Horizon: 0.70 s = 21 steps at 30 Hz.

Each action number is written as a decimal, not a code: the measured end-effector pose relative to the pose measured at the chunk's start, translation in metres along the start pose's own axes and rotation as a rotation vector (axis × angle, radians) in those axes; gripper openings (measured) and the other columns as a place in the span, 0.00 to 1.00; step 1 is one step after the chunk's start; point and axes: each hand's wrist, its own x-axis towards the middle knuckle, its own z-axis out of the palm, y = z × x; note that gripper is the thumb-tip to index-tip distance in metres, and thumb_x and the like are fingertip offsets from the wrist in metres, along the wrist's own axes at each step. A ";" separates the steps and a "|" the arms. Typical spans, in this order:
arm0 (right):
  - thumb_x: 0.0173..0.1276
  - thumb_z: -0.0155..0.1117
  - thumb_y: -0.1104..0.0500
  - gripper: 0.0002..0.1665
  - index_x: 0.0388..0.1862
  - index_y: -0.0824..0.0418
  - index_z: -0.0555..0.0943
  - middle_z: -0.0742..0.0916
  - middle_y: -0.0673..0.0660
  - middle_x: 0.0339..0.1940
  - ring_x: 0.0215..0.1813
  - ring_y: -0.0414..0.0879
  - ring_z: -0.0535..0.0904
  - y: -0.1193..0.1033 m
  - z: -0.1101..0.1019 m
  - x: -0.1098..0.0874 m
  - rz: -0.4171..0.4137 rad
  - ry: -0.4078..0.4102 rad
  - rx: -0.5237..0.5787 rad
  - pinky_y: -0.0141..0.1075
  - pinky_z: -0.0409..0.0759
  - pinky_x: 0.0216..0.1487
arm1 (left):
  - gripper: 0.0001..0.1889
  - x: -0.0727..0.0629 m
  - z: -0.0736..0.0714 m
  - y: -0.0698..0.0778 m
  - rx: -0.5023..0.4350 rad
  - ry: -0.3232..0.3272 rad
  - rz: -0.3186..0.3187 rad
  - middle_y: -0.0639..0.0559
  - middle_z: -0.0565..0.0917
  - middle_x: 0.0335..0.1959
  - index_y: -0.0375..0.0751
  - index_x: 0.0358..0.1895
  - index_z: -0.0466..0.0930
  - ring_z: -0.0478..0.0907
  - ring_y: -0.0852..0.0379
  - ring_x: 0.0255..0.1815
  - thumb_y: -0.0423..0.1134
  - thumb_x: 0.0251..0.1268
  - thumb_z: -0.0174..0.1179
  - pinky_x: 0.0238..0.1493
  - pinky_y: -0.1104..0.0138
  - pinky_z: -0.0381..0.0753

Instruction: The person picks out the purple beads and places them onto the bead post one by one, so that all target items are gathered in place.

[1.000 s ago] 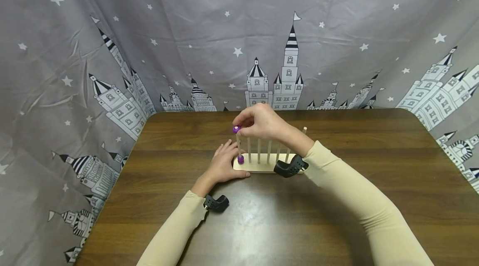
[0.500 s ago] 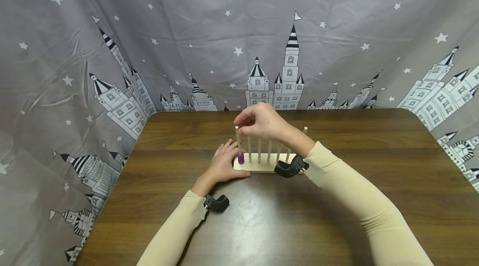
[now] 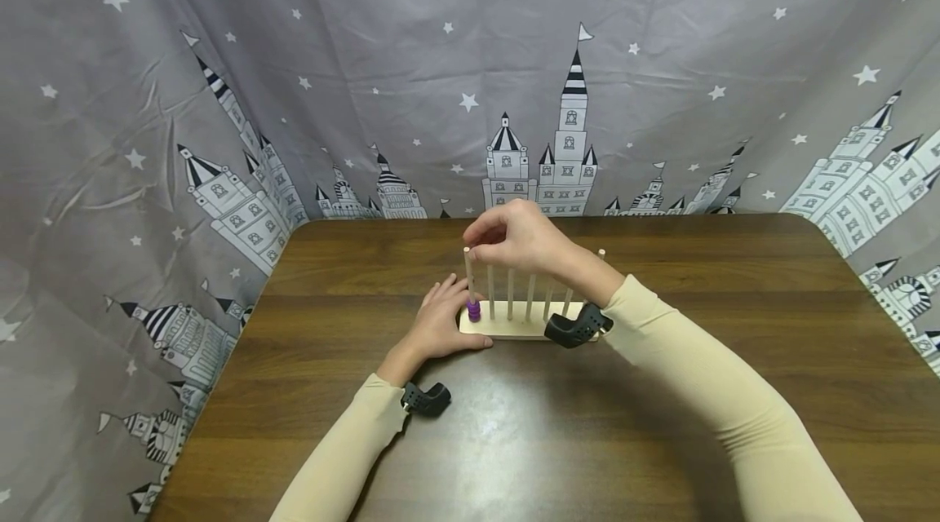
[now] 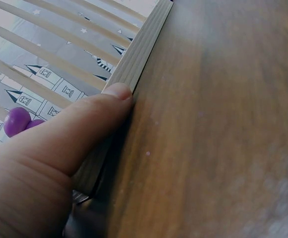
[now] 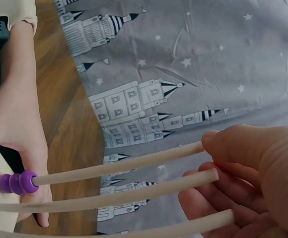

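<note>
Several pegs [image 3: 511, 294] stand in one pale base [image 3: 514, 331] on the brown counter [image 3: 808, 302], and the purple beads [image 3: 473, 311] sit stacked at the foot of the peg at its 9 o'clock end. Towards 12 o'clock a grey curtain [image 3: 411, 57], printed with castles and stars, rises behind the counter and folds round at 10 o'clock. Most in the way is the right grip [image 3: 520, 240]: its arm, in a cream sleeve [image 3: 690, 363], comes from 4 o'clock across some pegs, and the black camera [image 3: 576, 326] on that wrist covers part of the base's 3 o'clock end. This grip is released, loosely bent, thumb by the tip of the beaded peg; whether they touch, I cannot tell. The left grip [image 3: 439, 322] lies spread and unclenched, fingers past the base's 9 o'clock end, thumb pressed along its 6 o'clock edge. A second ago one bead was at that peg's tip, in the right grip; now it has joined the stack below, while the left grip has stayed put.
</note>
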 end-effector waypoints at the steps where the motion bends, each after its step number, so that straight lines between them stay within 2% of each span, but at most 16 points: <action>1: 0.62 0.74 0.62 0.13 0.46 0.62 0.89 0.93 0.57 0.44 0.46 0.47 0.90 0.000 -0.002 -0.001 0.003 0.004 0.001 0.34 0.88 0.50 | 0.37 0.000 0.000 0.000 -0.001 -0.001 -0.002 0.40 0.69 0.77 0.46 0.61 0.81 0.51 0.34 0.84 0.59 0.46 0.76 0.84 0.40 0.45; 9: 0.63 0.72 0.60 0.12 0.46 0.61 0.90 0.93 0.58 0.45 0.43 0.48 0.89 0.011 -0.028 -0.014 0.027 0.068 -0.008 0.37 0.88 0.46 | 0.37 0.000 0.001 -0.001 0.010 0.000 -0.013 0.38 0.67 0.78 0.46 0.60 0.81 0.51 0.35 0.84 0.59 0.46 0.76 0.84 0.40 0.46; 16: 0.67 0.70 0.56 0.13 0.46 0.60 0.90 0.92 0.59 0.43 0.38 0.41 0.85 0.037 -0.056 -0.040 0.151 0.141 -0.043 0.28 0.82 0.39 | 0.38 0.000 0.000 0.000 0.014 -0.013 -0.025 0.37 0.65 0.79 0.45 0.62 0.80 0.50 0.36 0.84 0.59 0.47 0.75 0.84 0.42 0.44; 21: 0.69 0.68 0.55 0.13 0.46 0.61 0.90 0.92 0.61 0.45 0.37 0.34 0.84 0.058 -0.071 -0.062 0.214 0.210 -0.035 0.24 0.80 0.39 | 0.38 0.000 0.000 0.001 0.016 -0.015 -0.028 0.38 0.64 0.79 0.45 0.63 0.80 0.50 0.36 0.84 0.59 0.47 0.75 0.84 0.41 0.44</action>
